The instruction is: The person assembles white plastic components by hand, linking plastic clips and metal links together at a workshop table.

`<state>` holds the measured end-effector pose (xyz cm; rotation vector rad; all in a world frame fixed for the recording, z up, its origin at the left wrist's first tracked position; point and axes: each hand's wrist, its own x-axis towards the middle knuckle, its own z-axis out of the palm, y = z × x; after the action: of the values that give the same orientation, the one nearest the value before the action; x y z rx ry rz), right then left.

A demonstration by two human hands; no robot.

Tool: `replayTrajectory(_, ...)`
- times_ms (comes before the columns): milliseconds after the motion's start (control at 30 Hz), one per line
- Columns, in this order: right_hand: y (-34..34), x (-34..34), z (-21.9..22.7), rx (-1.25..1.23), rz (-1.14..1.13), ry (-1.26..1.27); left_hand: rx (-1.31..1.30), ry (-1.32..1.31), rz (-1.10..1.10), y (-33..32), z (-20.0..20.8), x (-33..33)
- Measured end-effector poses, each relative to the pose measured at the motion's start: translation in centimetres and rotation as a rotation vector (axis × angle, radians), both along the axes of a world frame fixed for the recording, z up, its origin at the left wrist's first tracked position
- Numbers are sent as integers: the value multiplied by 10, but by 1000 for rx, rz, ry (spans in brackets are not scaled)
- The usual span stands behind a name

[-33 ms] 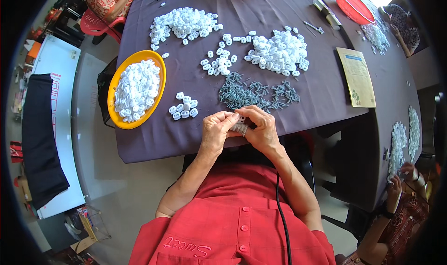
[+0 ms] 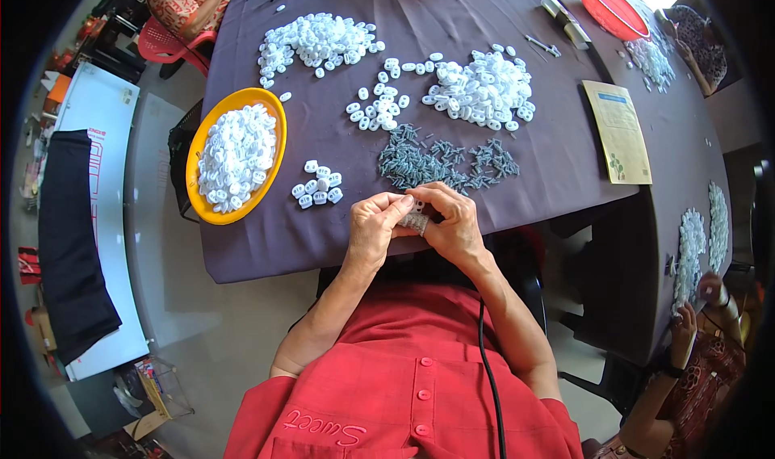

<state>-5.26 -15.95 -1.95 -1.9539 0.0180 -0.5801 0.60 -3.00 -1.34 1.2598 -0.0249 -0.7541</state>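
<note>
Grey-and-white small part [image 2: 417, 221] is pinched between both hands at the near edge of the worktop [image 2: 557, 160], which is covered in a dark purple cloth. Left hand [image 2: 376, 226] is closed on the part's left end with thumb and forefinger pressed together; right hand [image 2: 452, 223] is closed on its right end, fingers curled over the top. The part sits directly between the two grips, equally near to each, and both are touching it. Its long axis appears to run roughly left-right across the person's front, slightly tilted down toward the right; which end points where cannot be told, since it is mostly hidden by the fingers. Just beyond the hands a loose heap of dark grey pins [image 2: 440, 160] is spread on the cloth, nearer the right hand. A small cluster of white pieces [image 2: 317, 184] is laid up and to the left of the left hand, and beside it an orange oval tray [image 2: 202, 148] is filled with the same white pieces. Further back, two larger white piles [image 2: 484, 88] and [image 2: 315, 39] are spread, with a scatter of strays [image 2: 375, 108] between them. A tan printed card [image 2: 617, 132] is set to the right; a red round lid [image 2: 612, 8] is seen at the far right corner. Another person's hand [image 2: 684, 330] is visible at lower right, well apart.
</note>
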Motion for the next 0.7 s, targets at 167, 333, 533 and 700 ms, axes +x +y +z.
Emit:
replayTrajectory(167,0,-1,0,-10,4,-13,-3,-18,13,1,-4,-2)
replayTrajectory(333,0,-1,-4,-45,4,-48,-32,-14,14,3,-8,-3)
replayTrajectory(533,-1,-2,-6,-58,20,-32,-38,6,4,4,-4,-3)
replayTrajectory(700,-1,-2,-3,-54,28,-20,-84,82,-43,6,-4,2)
